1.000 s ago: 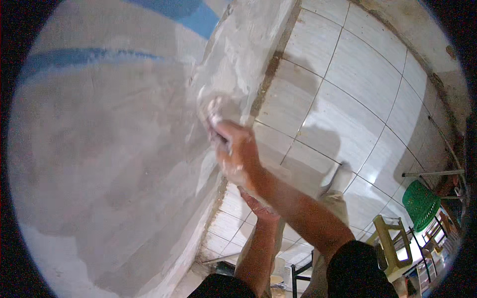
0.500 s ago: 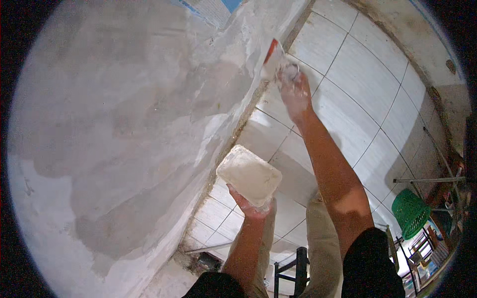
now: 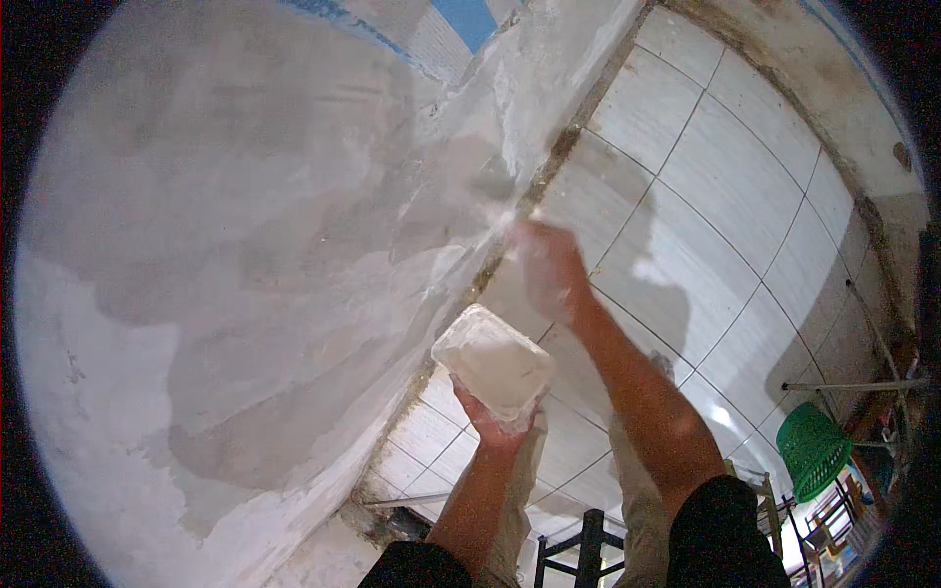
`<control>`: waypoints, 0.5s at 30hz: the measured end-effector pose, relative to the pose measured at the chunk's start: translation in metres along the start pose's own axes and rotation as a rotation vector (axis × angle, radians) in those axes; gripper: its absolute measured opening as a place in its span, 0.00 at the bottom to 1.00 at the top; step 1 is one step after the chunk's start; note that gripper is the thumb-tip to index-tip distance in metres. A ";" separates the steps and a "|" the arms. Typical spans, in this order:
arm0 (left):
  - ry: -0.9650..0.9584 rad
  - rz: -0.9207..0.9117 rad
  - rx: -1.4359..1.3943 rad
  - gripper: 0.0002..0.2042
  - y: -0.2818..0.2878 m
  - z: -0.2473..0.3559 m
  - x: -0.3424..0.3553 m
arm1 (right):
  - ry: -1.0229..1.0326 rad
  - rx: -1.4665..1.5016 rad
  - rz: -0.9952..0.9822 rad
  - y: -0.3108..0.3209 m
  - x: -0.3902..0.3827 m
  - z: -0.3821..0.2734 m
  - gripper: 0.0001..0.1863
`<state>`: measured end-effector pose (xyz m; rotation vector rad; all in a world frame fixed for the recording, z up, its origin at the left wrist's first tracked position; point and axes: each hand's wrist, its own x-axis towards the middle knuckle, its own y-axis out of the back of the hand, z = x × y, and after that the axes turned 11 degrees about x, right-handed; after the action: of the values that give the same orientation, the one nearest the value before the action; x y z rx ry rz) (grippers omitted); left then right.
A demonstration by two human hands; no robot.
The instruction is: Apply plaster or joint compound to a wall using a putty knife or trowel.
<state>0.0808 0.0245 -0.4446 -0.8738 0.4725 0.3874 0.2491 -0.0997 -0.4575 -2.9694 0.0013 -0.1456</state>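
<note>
My left hand [image 3: 498, 421] grips a rectangular white tub [image 3: 461, 328] from below and behind, its thumb along the side. Pale putty [image 3: 505, 365] covers the tub's face and smears its rim. Further ahead, my right hand [image 3: 549, 265] is curled and blurred by motion, close to the foot of the grey plastered wall [image 3: 294, 225]. The putty knife it grips barely shows; its blade is lost in the blur against the wall. Damp-looking darker patches and whitish streaks mark the plaster near that hand.
White tiles [image 3: 716, 216] cover the floor, with a rough brown seam along the wall. A green plastic basket [image 3: 814, 451] and a metal rack stand at the right. Below, a black stool-like frame [image 3: 590, 549] rises between my legs. Blue paint [image 3: 466, 22] shows at the top.
My right hand has come back toward me and down along the wall's foot, and the knife's red edge no longer shows. The tub in my left hand has shifted slightly; the view has tilted a little.
</note>
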 end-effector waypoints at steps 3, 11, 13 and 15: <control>0.015 -0.064 0.061 0.30 0.003 -0.002 0.006 | 0.088 -0.044 0.417 0.028 0.042 -0.019 0.12; -0.029 -0.059 0.308 0.36 -0.002 0.006 0.008 | 0.206 -0.206 0.432 -0.019 0.080 -0.057 0.12; -0.010 -0.131 0.236 0.36 0.007 0.008 0.012 | 0.152 -0.069 0.188 -0.040 0.050 -0.065 0.15; 0.055 -0.274 0.091 0.36 0.022 0.003 0.022 | 0.267 -0.094 0.167 -0.037 0.022 -0.059 0.15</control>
<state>0.0891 0.0425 -0.4688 -0.8495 0.4112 0.0898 0.2648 -0.0729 -0.3914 -2.9997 0.2957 -0.5306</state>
